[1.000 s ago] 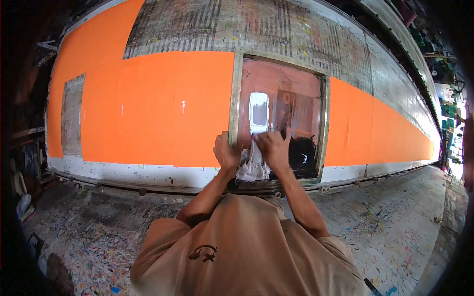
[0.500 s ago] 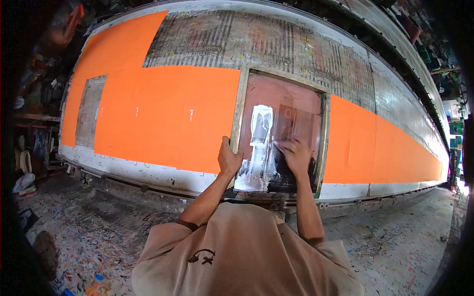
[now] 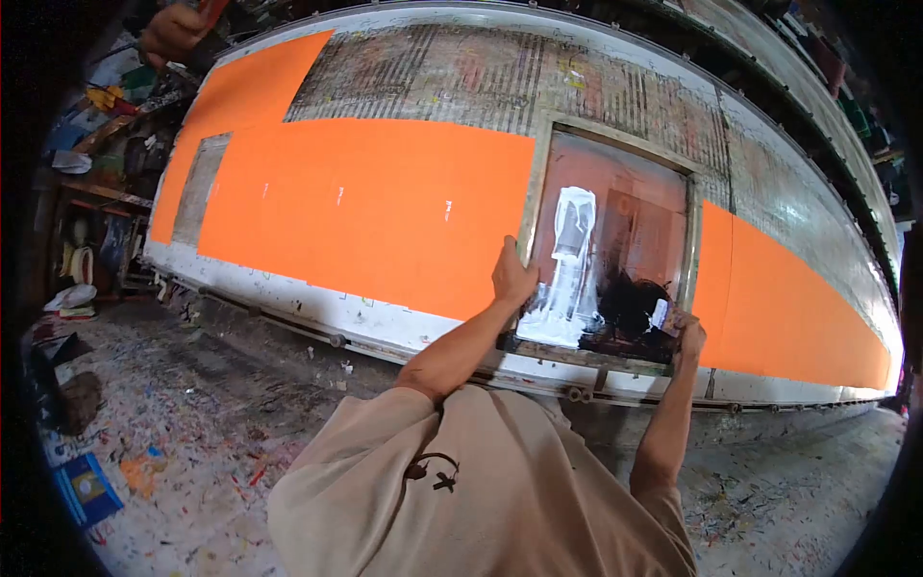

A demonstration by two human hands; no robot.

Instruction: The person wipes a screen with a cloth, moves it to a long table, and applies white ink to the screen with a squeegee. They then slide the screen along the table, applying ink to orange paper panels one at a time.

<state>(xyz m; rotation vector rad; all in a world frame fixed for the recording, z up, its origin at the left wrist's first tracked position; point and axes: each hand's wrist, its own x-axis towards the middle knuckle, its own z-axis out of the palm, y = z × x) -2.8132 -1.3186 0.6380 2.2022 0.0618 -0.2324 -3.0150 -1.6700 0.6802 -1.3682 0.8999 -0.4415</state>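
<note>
A screen printing frame [image 3: 694, 236] lies on the orange sheet material [image 3: 385, 212] covering the long table. Its mesh bears a streak of white ink [image 3: 575, 260] on the left and a patch of black ink [image 3: 630, 306] at lower right. My left hand [image 3: 516, 274] is closed around the frame's left rail. Near the lower right corner, my right hand [image 3: 689, 335] pinches a small pale flat scraper [image 3: 660, 314] beside the black ink. The fingers partly cover the scraper.
A striped, ink-stained strip of tabletop [image 3: 433, 72] runs behind the orange pieces. What looks like another person's hand [image 3: 178, 34] shows at upper left. A metal rail [image 3: 336, 340] follows the table's front edge. Ink-spotted floor [image 3: 212, 462] lies below, with a blue packet [image 3: 87, 486].
My right hand has moved right and down from the middle of the mesh to its lower right, baring the black ink. My left hand stays on the rail. The camera view has shifted.
</note>
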